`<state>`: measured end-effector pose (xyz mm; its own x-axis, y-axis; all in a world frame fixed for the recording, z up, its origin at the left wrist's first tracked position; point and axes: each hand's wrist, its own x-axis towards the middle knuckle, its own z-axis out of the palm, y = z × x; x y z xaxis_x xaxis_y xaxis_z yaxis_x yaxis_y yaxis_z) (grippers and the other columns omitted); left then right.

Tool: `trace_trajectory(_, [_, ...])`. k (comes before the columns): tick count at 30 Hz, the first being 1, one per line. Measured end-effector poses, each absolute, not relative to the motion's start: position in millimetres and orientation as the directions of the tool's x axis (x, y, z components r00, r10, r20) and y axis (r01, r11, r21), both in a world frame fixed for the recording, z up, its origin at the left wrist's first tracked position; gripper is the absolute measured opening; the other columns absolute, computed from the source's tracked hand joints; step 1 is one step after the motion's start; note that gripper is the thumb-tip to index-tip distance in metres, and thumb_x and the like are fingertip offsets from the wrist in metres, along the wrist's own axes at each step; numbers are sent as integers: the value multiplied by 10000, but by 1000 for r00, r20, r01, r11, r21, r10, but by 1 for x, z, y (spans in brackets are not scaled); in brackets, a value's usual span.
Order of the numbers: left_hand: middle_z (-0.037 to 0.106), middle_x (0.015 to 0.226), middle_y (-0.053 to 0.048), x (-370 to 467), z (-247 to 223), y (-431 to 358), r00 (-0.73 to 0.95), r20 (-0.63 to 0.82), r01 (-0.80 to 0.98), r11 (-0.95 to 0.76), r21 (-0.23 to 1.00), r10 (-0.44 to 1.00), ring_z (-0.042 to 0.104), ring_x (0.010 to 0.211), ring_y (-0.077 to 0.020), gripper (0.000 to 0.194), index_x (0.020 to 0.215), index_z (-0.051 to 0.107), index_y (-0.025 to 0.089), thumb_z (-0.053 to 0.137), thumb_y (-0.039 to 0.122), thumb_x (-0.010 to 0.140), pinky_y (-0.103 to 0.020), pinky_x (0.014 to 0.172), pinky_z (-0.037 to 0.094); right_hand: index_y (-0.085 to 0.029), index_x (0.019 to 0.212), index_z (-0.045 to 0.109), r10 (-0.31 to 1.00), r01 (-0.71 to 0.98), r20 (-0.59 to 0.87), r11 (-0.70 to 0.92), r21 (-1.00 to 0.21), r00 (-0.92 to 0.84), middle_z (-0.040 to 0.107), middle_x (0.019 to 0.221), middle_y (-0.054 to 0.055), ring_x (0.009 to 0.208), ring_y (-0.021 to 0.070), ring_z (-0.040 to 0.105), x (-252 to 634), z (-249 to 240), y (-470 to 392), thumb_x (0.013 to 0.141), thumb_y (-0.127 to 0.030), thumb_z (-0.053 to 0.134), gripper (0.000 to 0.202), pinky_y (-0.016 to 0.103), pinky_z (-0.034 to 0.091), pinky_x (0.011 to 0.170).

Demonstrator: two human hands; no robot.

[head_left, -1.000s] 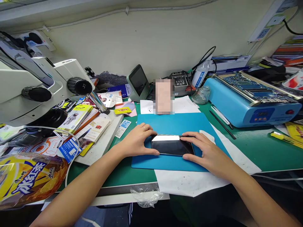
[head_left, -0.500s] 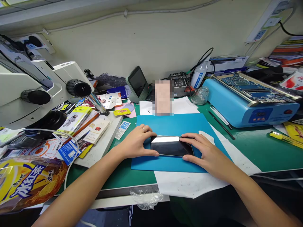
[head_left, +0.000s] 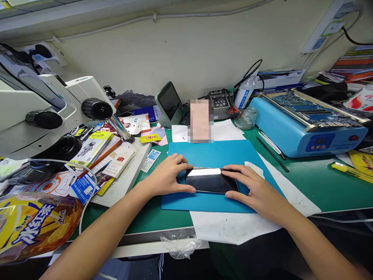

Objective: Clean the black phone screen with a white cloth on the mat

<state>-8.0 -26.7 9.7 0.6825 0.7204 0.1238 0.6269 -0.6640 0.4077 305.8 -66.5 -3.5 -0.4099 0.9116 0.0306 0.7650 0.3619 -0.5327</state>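
A black-screened smartphone (head_left: 208, 182) lies flat and sideways on a blue mat (head_left: 204, 151), with a bright reflection along its upper half. My left hand (head_left: 170, 175), a ring on one finger, grips the phone's left end between thumb and fingers. At the other end, my right hand (head_left: 250, 184) holds the phone with its thumb on the near edge and fingers on the far edge. A small white cloth or tissue (head_left: 255, 168) lies partly behind my right hand. White paper (head_left: 227, 225) sticks out from under the mat.
A microscope (head_left: 58, 116) stands at left over boxes and cards, beside a drink bottle (head_left: 37, 225). Behind the mat are a small screen device (head_left: 169, 103) and a glass jar (head_left: 247, 118). A blue machine (head_left: 309, 128) carrying circuit boards sits right, near a pen-like black tool (head_left: 272, 154).
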Motion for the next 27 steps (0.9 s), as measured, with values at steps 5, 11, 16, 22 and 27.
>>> trace_trajectory(5, [613, 1109, -95, -7, 12, -27, 681, 120, 640, -667, 381, 722, 555, 993, -264, 718, 1301, 648, 203, 698, 715, 800, -406, 891, 468, -346, 1372, 623, 910, 769, 42, 373, -519, -413, 563, 1469, 73, 1302, 336, 559, 307, -4, -66, 917, -658, 542, 558, 513, 541, 1005])
trace_trajectory(11, [619, 1008, -77, -7, 12, -28, 694, 105, 639, -676, 366, 712, 563, 943, -253, 697, 1287, 635, 182, 684, 702, 824, -376, 841, 457, -340, 1389, 607, 908, 774, 41, 378, -508, -417, 549, 1484, 68, 1324, 322, 542, 307, -5, -69, 938, -647, 517, 553, 496, 529, 1031])
trace_trajectory(16, [622, 1020, -75, -7, 11, -27, 695, 104, 637, -677, 369, 711, 563, 951, -250, 679, 1287, 620, 186, 671, 696, 841, -367, 833, 461, -335, 1391, 607, 908, 772, 64, 388, -503, -415, 551, 1484, 77, 1307, 324, 558, 308, -8, -68, 939, -650, 513, 559, 503, 545, 1009])
trace_trajectory(22, [623, 1011, -72, -6, 14, -28, 697, 106, 633, -678, 374, 709, 560, 941, -245, 646, 1264, 623, 182, 691, 666, 843, -361, 832, 464, -318, 1385, 610, 877, 767, 169, 475, -430, -449, 601, 1435, 84, 1262, 315, 600, 306, -10, -69, 938, -605, 556, 534, 478, 577, 951])
trace_trajectory(27, [626, 1025, -72, -7, 12, -27, 697, 108, 627, -676, 388, 709, 560, 956, -246, 649, 1285, 608, 195, 684, 668, 848, -366, 834, 465, -269, 1245, 683, 834, 788, 452, 496, -365, -316, 686, 1285, 94, 1234, 317, 612, 316, -7, -79, 974, -494, 545, 379, 467, 554, 970])
